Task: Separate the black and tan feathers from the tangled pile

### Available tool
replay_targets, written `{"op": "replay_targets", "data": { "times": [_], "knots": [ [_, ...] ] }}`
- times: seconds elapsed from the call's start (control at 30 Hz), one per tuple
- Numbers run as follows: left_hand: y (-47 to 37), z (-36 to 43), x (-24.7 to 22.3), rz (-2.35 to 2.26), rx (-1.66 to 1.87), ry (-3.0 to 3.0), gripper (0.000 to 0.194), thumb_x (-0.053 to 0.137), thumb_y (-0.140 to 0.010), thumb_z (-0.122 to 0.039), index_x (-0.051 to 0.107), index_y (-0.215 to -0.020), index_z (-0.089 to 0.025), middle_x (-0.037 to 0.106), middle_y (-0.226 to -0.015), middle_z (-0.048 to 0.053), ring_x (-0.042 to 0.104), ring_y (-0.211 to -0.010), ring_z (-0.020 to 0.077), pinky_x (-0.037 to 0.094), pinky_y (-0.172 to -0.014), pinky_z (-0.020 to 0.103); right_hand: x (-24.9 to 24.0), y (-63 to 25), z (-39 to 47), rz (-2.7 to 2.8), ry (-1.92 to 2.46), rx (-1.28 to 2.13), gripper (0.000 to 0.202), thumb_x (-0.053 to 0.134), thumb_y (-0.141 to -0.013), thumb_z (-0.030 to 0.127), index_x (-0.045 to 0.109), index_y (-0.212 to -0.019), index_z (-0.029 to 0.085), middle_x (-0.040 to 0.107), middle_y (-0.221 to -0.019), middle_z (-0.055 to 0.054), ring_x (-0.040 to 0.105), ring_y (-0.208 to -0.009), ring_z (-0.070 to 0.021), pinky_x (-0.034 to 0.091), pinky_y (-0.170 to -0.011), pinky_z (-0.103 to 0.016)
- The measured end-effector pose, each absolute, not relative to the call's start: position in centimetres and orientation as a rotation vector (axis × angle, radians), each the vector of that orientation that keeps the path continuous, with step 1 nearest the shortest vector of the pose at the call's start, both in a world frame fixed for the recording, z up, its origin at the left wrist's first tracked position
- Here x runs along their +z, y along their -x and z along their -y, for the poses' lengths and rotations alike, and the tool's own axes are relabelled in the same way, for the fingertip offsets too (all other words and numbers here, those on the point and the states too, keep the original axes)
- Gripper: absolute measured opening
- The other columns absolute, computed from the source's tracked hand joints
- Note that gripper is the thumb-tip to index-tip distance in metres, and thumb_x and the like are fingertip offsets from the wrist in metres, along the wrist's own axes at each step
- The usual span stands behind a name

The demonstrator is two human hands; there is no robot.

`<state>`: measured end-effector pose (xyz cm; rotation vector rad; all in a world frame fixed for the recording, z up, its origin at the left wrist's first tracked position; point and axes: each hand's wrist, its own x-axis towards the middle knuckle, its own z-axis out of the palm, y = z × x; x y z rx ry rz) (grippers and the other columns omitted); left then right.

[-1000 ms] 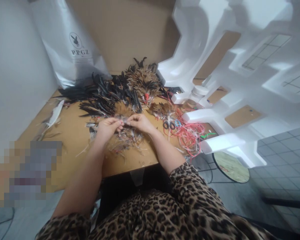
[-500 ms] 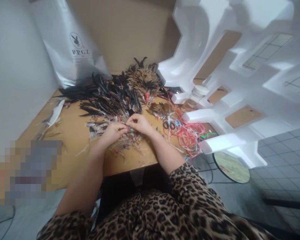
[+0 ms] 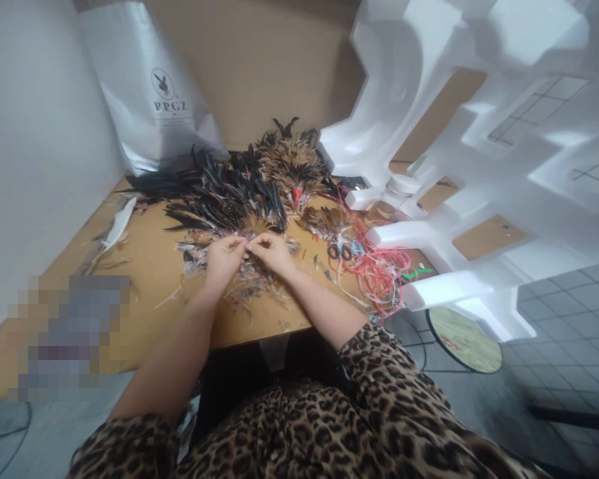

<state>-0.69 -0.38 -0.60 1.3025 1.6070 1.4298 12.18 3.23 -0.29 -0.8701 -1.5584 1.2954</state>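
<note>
My left hand point(image 3: 225, 259) and my right hand point(image 3: 272, 254) meet fingertip to fingertip over the near part of the table, both closed in a pinch. Just beyond the fingertips shows a small tuft of brown feathers point(image 3: 256, 225), which they appear to hold by its base. A bit of red, looking like string, shows between the fingers; its ends are hidden. Below and around the hands lie loose grey and white feather scraps point(image 3: 244, 291). Behind them spreads a pile of long black feathers point(image 3: 224, 193).
A brown feather bundle with red binding point(image 3: 295, 195) lies at the back. To the right are scissors point(image 3: 339, 251), tangled red string point(image 3: 379, 283), a lidded jar point(image 3: 400, 188) and large white foam pieces point(image 3: 404, 236). A silver bag point(image 3: 154, 126) stands back left, near a white feather point(image 3: 121, 223).
My right hand has moved slightly left and down, and my left hand has turned up beside it, so their fingertips now meet. The brown tuft shows more clearly beyond them. The view has shifted slightly.
</note>
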Motion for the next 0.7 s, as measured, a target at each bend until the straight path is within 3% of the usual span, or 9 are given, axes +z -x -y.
{"op": "replay_targets", "data": {
  "times": [0.17,0.3,0.5,0.7],
  "knots": [
    [0.3,0.7,-1.0,-1.801,1.489,-1.971,0.018,0.053,-0.077,-0.024,0.07,-0.08,-0.016,0.068,-0.076,0.007,0.062,-0.071,0.0173,0.048,-0.07,0.03,-0.8,-11.7,-3.3,1.48,0.948,1.152,0.018,0.065,-0.065,0.033,0.06,-0.064,0.016,0.06,-0.065,0.001,0.052,-0.061,-0.0095,0.043,-0.063,-0.023],
    [0.2,0.8,-0.8,-1.703,1.481,-2.18,0.021,0.05,-0.081,-0.023,0.07,-0.084,-0.016,0.066,-0.077,0.007,0.06,-0.072,0.0165,0.047,-0.071,0.028,-0.4,-11.9,-3.2,1.421,0.96,1.141,0.017,0.065,-0.064,0.031,0.056,-0.065,0.017,0.057,-0.064,0.003,0.049,-0.058,-0.0084,0.041,-0.06,-0.022],
    [0.0,1.1,-0.3,-1.481,1.467,-2.042,0.028,0.058,-0.077,-0.028,0.068,-0.1,-0.015,0.064,-0.085,0.006,0.055,-0.06,0.0102,0.046,-0.055,0.023,0.9,-13.2,-3.7,1.432,0.926,1.142,0.017,0.062,-0.065,0.029,0.052,-0.07,0.017,0.055,-0.064,0.004,0.049,-0.057,-0.0082,0.041,-0.058,-0.021],
    [1.9,0.5,0.1,-1.723,1.739,-1.474,0.027,0.061,-0.073,-0.031,0.07,-0.092,-0.014,0.065,-0.075,0.005,0.057,-0.061,0.0114,0.048,-0.06,0.025,1.3,-18.4,-7.3,1.691,1.306,0.659,0.007,0.054,-0.065,0.019,0.058,-0.07,0.016,0.06,-0.068,0.001,0.052,-0.062,-0.0096,0.042,-0.066,-0.022]
  ]
}}
